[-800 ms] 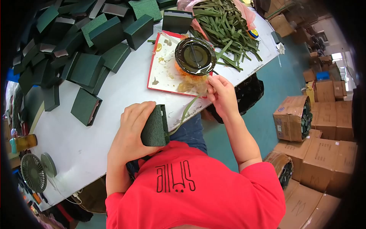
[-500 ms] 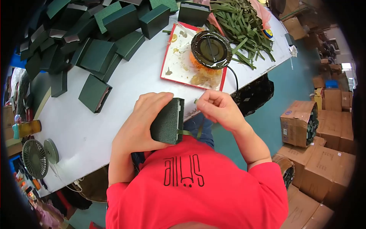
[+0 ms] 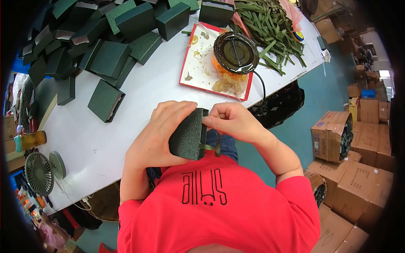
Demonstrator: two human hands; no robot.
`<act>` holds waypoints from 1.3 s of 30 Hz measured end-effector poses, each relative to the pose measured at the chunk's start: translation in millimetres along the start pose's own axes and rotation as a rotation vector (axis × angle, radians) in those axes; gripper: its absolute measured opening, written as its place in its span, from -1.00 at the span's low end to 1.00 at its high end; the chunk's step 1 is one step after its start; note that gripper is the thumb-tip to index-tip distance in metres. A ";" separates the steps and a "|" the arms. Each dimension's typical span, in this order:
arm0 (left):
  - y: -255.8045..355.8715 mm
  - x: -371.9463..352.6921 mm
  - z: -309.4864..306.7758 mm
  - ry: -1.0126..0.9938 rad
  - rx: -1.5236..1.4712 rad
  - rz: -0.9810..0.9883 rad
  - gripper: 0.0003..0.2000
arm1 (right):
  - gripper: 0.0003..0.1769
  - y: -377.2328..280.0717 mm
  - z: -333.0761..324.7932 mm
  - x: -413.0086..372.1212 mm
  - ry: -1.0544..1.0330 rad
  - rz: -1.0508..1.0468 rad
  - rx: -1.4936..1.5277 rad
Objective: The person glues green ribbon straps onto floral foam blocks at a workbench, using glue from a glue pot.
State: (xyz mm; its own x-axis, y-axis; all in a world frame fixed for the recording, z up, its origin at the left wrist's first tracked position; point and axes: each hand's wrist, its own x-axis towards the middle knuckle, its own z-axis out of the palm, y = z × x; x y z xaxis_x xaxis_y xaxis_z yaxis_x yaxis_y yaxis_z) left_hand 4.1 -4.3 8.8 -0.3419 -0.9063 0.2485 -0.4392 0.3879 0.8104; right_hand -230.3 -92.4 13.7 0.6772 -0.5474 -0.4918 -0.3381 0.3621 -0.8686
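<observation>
Left hand (image 3: 157, 135) fingers clasp a box (image 3: 190, 135) over the surface (image 3: 139, 99) edge; right hand (image 3: 232, 122) fingers, at its 3 o'clock, pinch its corner above a ribbon (image 3: 209, 147).

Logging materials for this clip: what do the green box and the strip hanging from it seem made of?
Box: likely cardboard wrapped in matte green paper, going by its grainy embossed pattern. Strip: thin olive ribbon, probably fabric; it hangs limp.

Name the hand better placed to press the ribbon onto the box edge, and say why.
Right, probably. The right hand pinches at the edge of the green box, just above the ribbon hanging there, while the left hand is wrapped around the box, holding it.
</observation>
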 end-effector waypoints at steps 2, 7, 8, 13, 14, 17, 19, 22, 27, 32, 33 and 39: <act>-0.2 -0.4 0.4 -0.001 0.010 0.003 -0.02 | -0.72 -0.8 -1.6 2.2 0.000 0.012 -0.060; 0.8 -2.0 -0.8 -0.026 0.059 0.017 -0.04 | -0.66 5.4 0.6 9.0 0.001 0.011 -0.112; 0.9 -2.0 -0.9 -0.030 0.072 0.024 -0.05 | -0.66 11.2 0.4 11.6 -0.011 -0.019 -0.098; -0.8 -3.2 3.9 -0.048 0.100 0.034 -0.06 | -0.76 23.5 -2.7 16.7 -0.080 0.028 -0.027; -1.0 -3.4 4.5 -0.048 0.098 0.033 -0.06 | -0.79 23.1 -3.7 16.8 -0.091 0.033 -0.018; -4.2 -4.8 3.6 -0.028 0.073 -0.009 -0.05 | -0.85 19.6 -5.8 14.4 -0.088 0.021 0.035; -4.6 -5.5 3.8 0.015 0.030 -0.018 -0.04 | -0.82 17.4 -6.9 10.6 -0.037 -0.021 0.109; -6.1 -6.6 2.3 0.043 0.021 -0.048 -0.03 | -0.73 27.7 -14.0 5.1 0.182 -0.244 0.012; -6.4 -9.9 -1.6 0.073 0.127 -0.147 -0.05 | -0.79 37.6 -32.7 -9.6 0.611 -0.346 0.030; -15.8 -20.9 -7.3 0.187 0.509 -0.310 -0.11 | -0.82 56.4 -90.1 -5.4 0.999 -0.419 -0.021; -16.8 -24.6 -9.1 0.206 0.589 -0.372 -0.12 | -0.84 62.8 -106.5 -4.4 1.028 -0.420 -0.072; -25.0 -40.4 -25.5 0.195 0.548 -0.651 -0.35 | -0.88 52.9 -154.0 14.5 1.147 -0.504 -0.601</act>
State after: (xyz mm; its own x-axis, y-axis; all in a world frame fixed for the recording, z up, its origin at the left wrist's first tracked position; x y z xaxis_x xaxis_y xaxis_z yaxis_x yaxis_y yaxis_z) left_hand 50.0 18.3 -7.9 0.2422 -0.9690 -0.0480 -0.8525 -0.2361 0.4663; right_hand -339.0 -197.3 -48.7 -0.0012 -0.9334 0.3589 -0.6452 -0.2735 -0.7134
